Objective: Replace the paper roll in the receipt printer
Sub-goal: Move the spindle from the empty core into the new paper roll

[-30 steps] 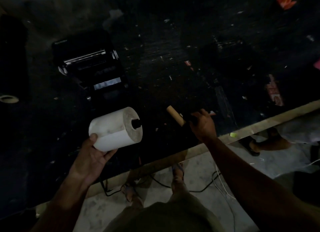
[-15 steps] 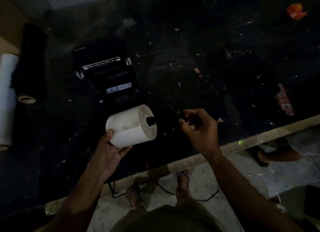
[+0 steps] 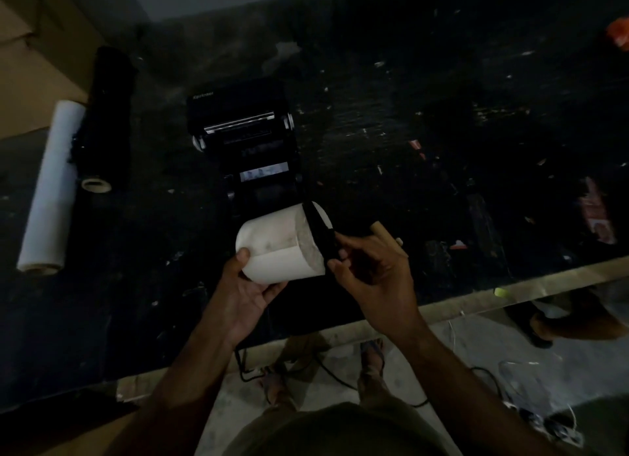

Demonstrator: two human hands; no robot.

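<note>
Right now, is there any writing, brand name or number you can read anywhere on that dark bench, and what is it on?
Receipt printer: a small pale brand mark on its lid near the top left corner, too blurred to read.
Label strip inside the printer: pale, with small marks, unreadable.
Red packet at the bench's right side: printed, too dark and blurred to read.
Paper roll: no writing visible.

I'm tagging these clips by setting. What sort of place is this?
Probably a workshop or packing area, dimly lit. A black, scuffed worktable littered with scraps holds a receipt printer, with a white roll of wrap lying at its far left. Cables trail on the bare concrete floor below.
</note>
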